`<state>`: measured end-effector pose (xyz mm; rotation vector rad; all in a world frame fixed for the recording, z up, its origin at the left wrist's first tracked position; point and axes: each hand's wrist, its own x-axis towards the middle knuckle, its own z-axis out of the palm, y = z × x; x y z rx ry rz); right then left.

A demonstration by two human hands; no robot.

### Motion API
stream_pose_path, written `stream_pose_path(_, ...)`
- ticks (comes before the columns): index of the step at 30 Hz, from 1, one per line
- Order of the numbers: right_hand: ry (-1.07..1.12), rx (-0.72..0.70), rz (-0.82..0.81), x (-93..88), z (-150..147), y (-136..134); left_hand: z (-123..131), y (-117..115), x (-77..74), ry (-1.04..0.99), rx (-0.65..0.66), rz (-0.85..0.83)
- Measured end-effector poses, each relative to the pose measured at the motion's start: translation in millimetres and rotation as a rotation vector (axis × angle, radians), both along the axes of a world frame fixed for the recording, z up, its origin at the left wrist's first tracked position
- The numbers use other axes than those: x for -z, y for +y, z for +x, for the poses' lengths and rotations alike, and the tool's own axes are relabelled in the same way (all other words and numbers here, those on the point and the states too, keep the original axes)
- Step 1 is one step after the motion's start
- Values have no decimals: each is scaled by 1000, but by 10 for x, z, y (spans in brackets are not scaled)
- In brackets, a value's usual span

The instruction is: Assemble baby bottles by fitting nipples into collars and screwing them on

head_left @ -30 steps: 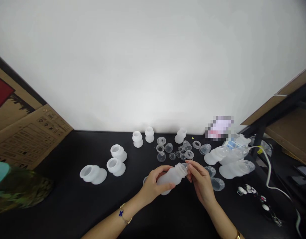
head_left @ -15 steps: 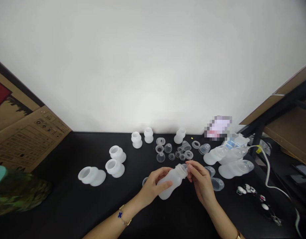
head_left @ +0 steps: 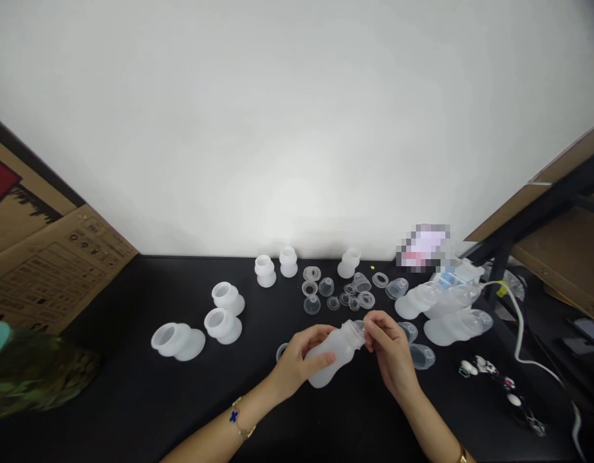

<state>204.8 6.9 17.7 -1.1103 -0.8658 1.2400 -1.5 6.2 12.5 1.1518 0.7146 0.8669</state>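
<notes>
My left hand [head_left: 297, 360] is wrapped round a frosted white plastic bottle [head_left: 333, 350], held tilted with its neck pointing up and right above the black table [head_left: 132, 399]. My right hand [head_left: 390, 354] is closed at the bottle's neck, fingertips pinched on its mouth; what they pinch is too small to make out. Just beyond the hands lie several small clear rings and caps [head_left: 347, 292].
Several white bottle bodies [head_left: 224, 321] stand at left and back. Assembled bottles [head_left: 446, 312] lie at right beside a white cable [head_left: 523, 334]. Cardboard boxes [head_left: 40, 251] lean at far left, a shelf [head_left: 557, 225] at right, and a white wall lies behind.
The bottle and both hands have barely shifted; my right fingers have turned slightly at the bottle's neck.
</notes>
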Motion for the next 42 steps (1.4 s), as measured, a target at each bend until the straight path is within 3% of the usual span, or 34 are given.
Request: stream_pose_path(42, -24, 6, -23, -18, 5, -8, -3, 6, -24, 29, -11, 16)
